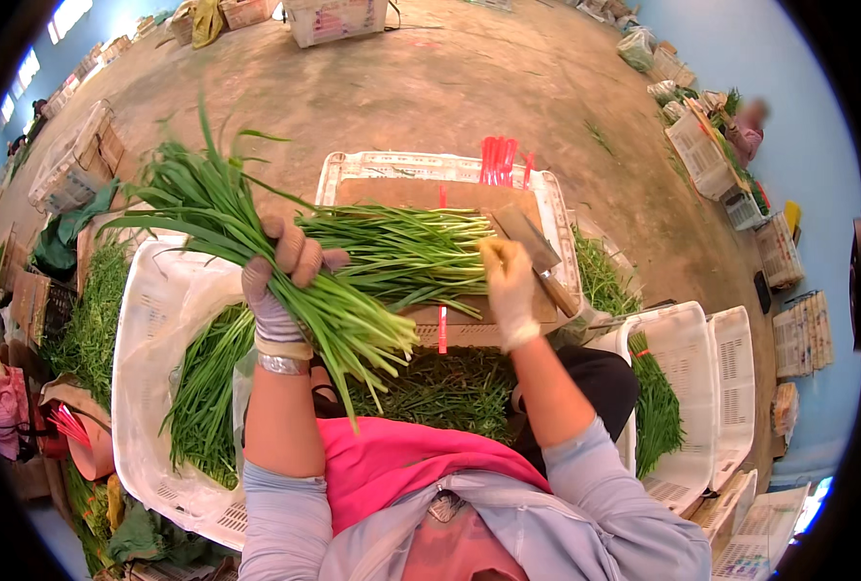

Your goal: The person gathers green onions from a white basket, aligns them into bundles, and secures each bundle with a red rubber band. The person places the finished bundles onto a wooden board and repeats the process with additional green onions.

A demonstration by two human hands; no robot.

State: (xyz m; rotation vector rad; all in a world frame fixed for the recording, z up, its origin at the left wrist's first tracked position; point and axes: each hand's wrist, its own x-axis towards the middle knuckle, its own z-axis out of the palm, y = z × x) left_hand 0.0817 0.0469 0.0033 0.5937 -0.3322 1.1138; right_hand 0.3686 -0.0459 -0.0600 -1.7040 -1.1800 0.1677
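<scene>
My left hand (289,279), in a striped fabric glove, is closed around a bunch of green garlic chives (205,196), leaves up to the left, pale stems down to the right. A second pile of chives (401,247) lies across a brown board (430,190) on an upturned white plastic crate (336,168). My right hand (506,283), in a thin pale glove, touches the pile's stem ends; whether its fingers grip any stems I cannot tell. Beside it a cleaver (528,236) with a wooden handle rests on the board. A red strip (442,330) runs beneath the pile.
At the left, a white lined crate (129,348) holds loose chives. Several red strips (499,161) hang at the crate's far edge. On the right, white crates (691,385) stand beside my knee, one with a tied bundle (652,414). Trimmings (430,388) cover the floor between my legs. A person (746,134) sits far right.
</scene>
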